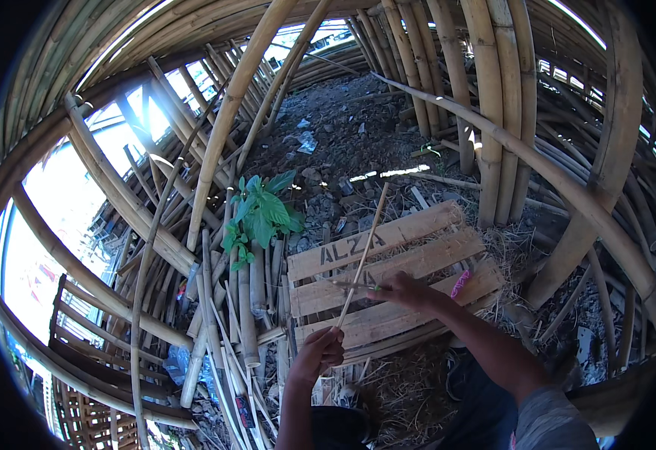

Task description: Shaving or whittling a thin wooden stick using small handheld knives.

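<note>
My left hand (319, 352) is closed around the lower end of a long, thin bamboo strip (373, 223), which slants up and away above a slatted wooden crate (418, 259). In my right hand (405, 292) is a knife, its fingers wrapped round a handle that shows a bit of green. The knife blade (349, 285) points left and crosses the strip at about its middle. Whether the edge bites into the bamboo cannot be made out. A small pink object (461, 283) lies on the crate near my right forearm.
Bamboo poles (500, 112) stand at the far right, and a long curved pole (538, 154) crosses there. Cut bamboo lengths (247, 315) lie left of the crate, beside a leafy green plant (260, 214). Dark rubble ground (328, 120) stretches behind, with straw (403, 386) near my legs.
</note>
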The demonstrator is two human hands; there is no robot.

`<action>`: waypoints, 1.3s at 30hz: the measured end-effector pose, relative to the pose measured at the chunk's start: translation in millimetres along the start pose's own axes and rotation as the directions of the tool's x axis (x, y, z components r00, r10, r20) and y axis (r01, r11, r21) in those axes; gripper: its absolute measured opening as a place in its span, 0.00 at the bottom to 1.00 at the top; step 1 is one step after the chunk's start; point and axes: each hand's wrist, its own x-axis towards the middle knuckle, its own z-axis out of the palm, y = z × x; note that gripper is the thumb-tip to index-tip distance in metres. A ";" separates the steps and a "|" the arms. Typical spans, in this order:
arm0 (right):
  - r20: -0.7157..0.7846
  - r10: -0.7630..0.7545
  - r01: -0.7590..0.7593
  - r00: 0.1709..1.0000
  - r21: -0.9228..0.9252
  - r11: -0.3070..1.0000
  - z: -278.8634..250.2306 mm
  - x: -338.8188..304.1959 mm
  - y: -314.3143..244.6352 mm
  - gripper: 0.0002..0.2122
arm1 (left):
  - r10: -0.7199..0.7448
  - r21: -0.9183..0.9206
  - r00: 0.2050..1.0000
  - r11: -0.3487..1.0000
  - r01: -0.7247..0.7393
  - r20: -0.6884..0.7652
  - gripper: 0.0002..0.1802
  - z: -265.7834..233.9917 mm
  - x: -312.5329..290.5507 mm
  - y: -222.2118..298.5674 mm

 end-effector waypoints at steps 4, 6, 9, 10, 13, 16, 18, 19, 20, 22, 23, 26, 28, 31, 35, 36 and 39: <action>0.142 -0.106 0.124 0.984 -0.121 0.985 25.7 -2.0 -19.2 0.27 | -0.020 -0.015 1.000 1.000 0.021 0.023 0.14 -2.3 -1.6 0.8; 0.130 -0.135 0.153 0.982 -0.142 0.978 23.5 1.5 -20.3 0.26 | -0.018 -0.006 1.000 1.000 0.018 -0.016 0.14 -2.0 -4.7 0.4; 0.097 -0.183 0.199 0.978 -0.196 0.960 28.5 5.6 -15.7 0.26 | -0.009 -0.033 1.000 0.999 0.009 0.008 0.14 -5.6 -2.1 -0.8; 0.077 -0.206 0.218 0.976 -0.228 0.949 29.9 6.8 -13.8 0.26 | -0.012 -0.029 1.000 1.000 0.012 0.011 0.14 -5.1 -2.0 -0.6; 0.044 -0.262 0.264 0.964 -0.286 0.921 32.7 9.8 -11.8 0.25 | 0.012 -0.029 1.000 0.999 -0.012 0.005 0.14 -4.4 -2.1 0.2; 0.001 -0.297 0.282 0.955 -0.317 0.906 34.0 13.6 -12.8 0.25 | 0.048 -0.013 0.999 0.999 -0.048 -0.008 0.14 -4.7 -2.8 2.4; -0.027 -0.311 0.287 0.950 -0.318 0.904 36.7 14.7 -12.8 0.25 | 0.056 -0.011 0.998 0.998 -0.056 -0.015 0.14 -5.1 -0.5 3.7; -0.055 -0.324 0.291 0.944 -0.321 0.902 37.5 15.5 -12.2 0.25 | 0.057 -0.011 0.998 0.998 -0.057 -0.016 0.14 -6.0 -0.3 3.4; -0.055 -0.325 0.292 0.944 -0.320 0.901 36.1 20.1 -5.3 0.25 | 0.059 -0.020 0.998 0.998 -0.059 -0.006 0.14 -6.9 -0.3 2.9; -0.264 0.010 0.005 0.964 0.054 0.999 17.8 29.5 17.3 0.24 | 0.058 -0.028 0.998 0.998 -0.058 0.010 0.14 -4.9 -1.9 1.1; -0.331 0.037 -0.066 0.943 -0.078 0.995 -9.0 29.7 21.9 0.26 | 0.037 -0.018 0.999 0.999 -0.037 -0.002 0.14 -2.7 -7.4 -0.5; -0.484 0.148 -0.192 0.862 -0.043 0.980 -36.7 22.7 49.8 0.28 | -0.021 0.006 1.000 1.000 0.020 0.011 0.14 -7.9 -10.8 -5.2; -0.501 0.170 -0.241 0.848 -0.081 0.967 -53.5 11.5 51.9 0.28 | -0.070 0.040 0.997 0.997 0.069 0.026 0.14 -1.8 -9.5 -8.1; -0.539 0.208 -0.266 0.816 -0.031 0.963 -56.2 8.5 48.8 0.28 | -0.055 0.025 0.998 0.998 0.054 0.037 0.14 3.9 -4.0 -7.4; -0.342 0.106 -0.116 0.934 -0.008 0.993 -31.4 6.0 41.3 0.27 | -0.049 0.012 0.998 0.999 0.048 0.050 0.14 6.5 -2.0 -7.0; -0.177 0.060 -0.062 0.982 -0.007 0.998 -24.1 5.9 36.1 0.27 | -0.050 0.014 0.998 0.999 0.049 0.031 0.14 5.5 0.2 -6.1; 0.053 -0.030 0.031 0.998 -0.015 0.999 1.4 1.2 -7.5 0.24 | -0.055 0.001 0.998 0.998 0.055 -0.003 0.13 -3.4 -2.5 -4.1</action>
